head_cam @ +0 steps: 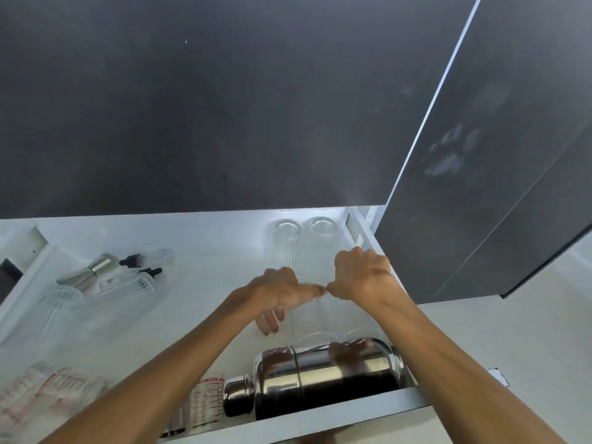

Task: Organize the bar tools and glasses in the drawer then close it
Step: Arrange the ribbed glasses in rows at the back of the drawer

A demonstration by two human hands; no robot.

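The white drawer stands open below me. Two clear ribbed glasses lie side by side at its right, rims toward me: the left one and the right one. My left hand curls over the left glass, its fingers showing through the glass wall. My right hand curls over the right glass, thumb tips of both hands nearly touching. Two more ribbed glasses lie behind them at the drawer's back. A steel cocktail shaker lies on its side along the front edge.
At the drawer's left lie a steel jigger, two dropper bottles, and further ribbed glasses. Red-marked measuring glasses sit at the front and front left. A dark cabinet front rises behind; a dark panel stands right.
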